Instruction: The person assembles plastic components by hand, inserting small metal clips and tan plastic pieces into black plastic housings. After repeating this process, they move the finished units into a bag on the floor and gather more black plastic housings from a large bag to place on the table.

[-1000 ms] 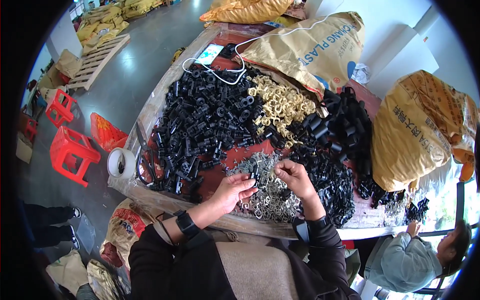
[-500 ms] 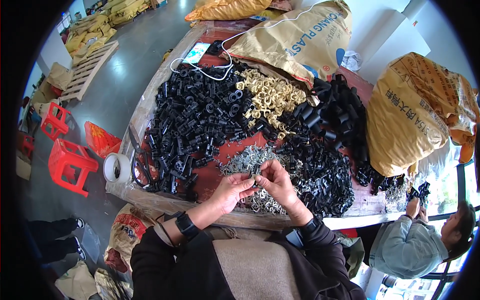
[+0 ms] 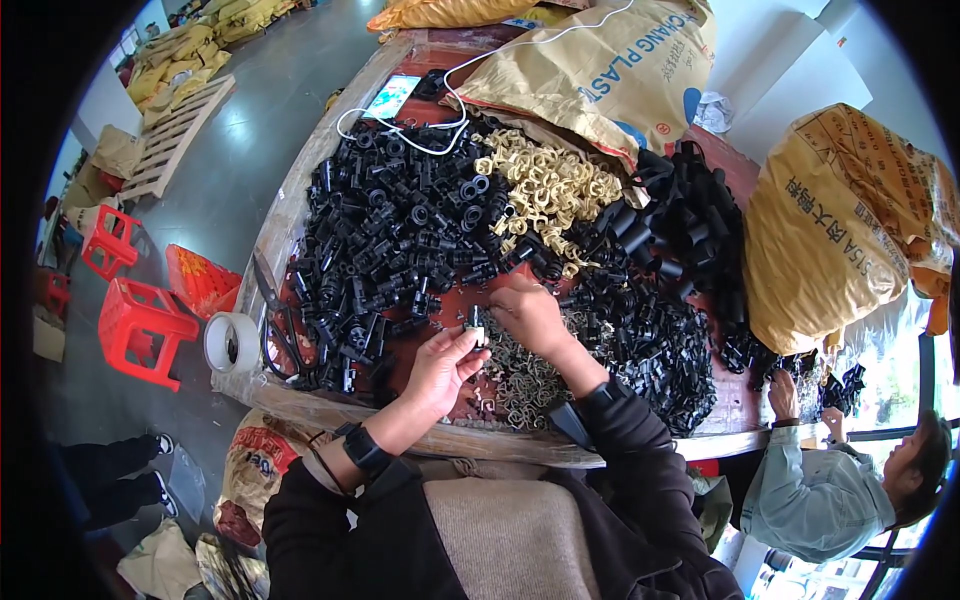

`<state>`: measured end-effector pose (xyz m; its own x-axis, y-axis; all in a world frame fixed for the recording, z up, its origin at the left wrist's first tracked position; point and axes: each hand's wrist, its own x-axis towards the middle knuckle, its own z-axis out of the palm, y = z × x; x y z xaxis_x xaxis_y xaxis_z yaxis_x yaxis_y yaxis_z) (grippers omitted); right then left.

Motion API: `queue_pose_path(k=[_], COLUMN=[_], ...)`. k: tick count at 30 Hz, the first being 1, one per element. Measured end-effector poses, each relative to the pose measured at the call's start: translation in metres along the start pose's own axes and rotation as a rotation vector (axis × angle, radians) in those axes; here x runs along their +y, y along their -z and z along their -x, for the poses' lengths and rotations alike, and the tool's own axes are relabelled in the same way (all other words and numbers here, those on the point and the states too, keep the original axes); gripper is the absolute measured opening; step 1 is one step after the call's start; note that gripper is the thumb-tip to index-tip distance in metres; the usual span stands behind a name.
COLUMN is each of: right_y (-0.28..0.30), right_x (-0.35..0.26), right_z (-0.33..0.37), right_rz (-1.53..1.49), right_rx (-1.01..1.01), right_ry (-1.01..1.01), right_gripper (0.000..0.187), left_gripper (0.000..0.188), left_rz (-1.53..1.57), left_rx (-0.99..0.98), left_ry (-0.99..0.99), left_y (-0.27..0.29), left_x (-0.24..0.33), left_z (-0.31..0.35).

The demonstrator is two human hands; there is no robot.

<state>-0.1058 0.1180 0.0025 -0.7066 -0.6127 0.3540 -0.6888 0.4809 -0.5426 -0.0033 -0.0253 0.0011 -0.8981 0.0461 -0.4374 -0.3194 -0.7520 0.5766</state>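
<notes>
My left hand pinches a small black plastic fitting upright between thumb and fingers; a pale patch shows on its side. Beyond it and to the right, my right hand is over the small silver screws, back of the hand up. Its fingers are bent together, and their tips are partly hidden, so what they hold cannot be made out. Under my right wrist spread loose metal clips. A heap of black plastic fittings lies to the left, with a pile of brass-coloured clips farther back.
More black parts and black tubes lie to the right. Scissors and a tape roll sit at the left edge. A phone with a white cable lies behind. Large sacks stand right; a co-worker handles parts there.
My hands have come apart. The left keeps the black fitting, moving slightly left; the right has gone farther forward over the screws. The co-worker's hands have also separated.
</notes>
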Motion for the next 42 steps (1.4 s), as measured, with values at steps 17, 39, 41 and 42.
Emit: queue_pose_path(k=[17, 39, 41, 42], right_y=[0.016, 0.015, 0.012, 0.011], right_x=[-0.024, -0.041, -0.038, -0.037], right_z=[0.042, 0.067, 0.069, 0.07], right_rz=[-1.169, -1.57, -1.556, -1.542], right_rx=[0.036, 0.177, 0.184, 0.188], right_ry=[-0.415, -0.635, -0.635, -0.629], right_gripper=[0.015, 0.016, 0.015, 0.015], left_gripper=[0.012, 0.018, 0.019, 0.019], left_rz=[0.035, -0.106, -0.107, -0.106], left_rx=[-0.038, -0.137, -0.122, -0.12], left_ry=[-0.028, -0.02, -0.018, -0.016], left_y=[-0.005, -0.019, -0.023, -0.023], left_x=[-0.003, -0.012, -0.011, -0.012], left_z=[0.009, 0.002, 0.002, 0.002])
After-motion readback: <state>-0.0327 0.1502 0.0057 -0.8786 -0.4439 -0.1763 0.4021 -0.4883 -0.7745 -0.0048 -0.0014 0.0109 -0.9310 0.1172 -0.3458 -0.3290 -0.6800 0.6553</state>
